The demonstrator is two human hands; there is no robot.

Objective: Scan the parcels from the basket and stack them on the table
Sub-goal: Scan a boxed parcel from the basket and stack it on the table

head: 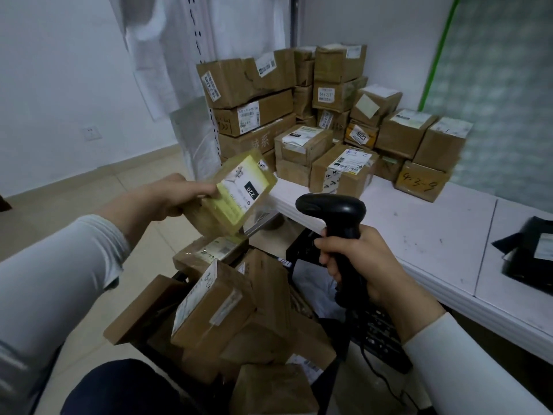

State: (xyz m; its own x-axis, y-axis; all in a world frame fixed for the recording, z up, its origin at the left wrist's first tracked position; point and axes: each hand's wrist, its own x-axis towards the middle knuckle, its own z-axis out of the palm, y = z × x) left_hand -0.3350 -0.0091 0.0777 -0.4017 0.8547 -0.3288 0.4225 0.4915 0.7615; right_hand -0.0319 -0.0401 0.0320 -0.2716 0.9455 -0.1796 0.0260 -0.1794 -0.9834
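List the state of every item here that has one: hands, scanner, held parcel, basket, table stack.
left hand: gripping a parcel, raised above the basket
held parcel: tilted, label facing the scanner
right hand: closed on the scanner handle
scanner: upright, head aimed toward the parcel
basket: piled with parcels
table stack: many boxes stacked against the wall

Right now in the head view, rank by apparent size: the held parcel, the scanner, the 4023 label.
1. Held parcel, in the left hand
2. Scanner, in the right hand; close to the parcel, nearness makes this unsure
3. 4023 label
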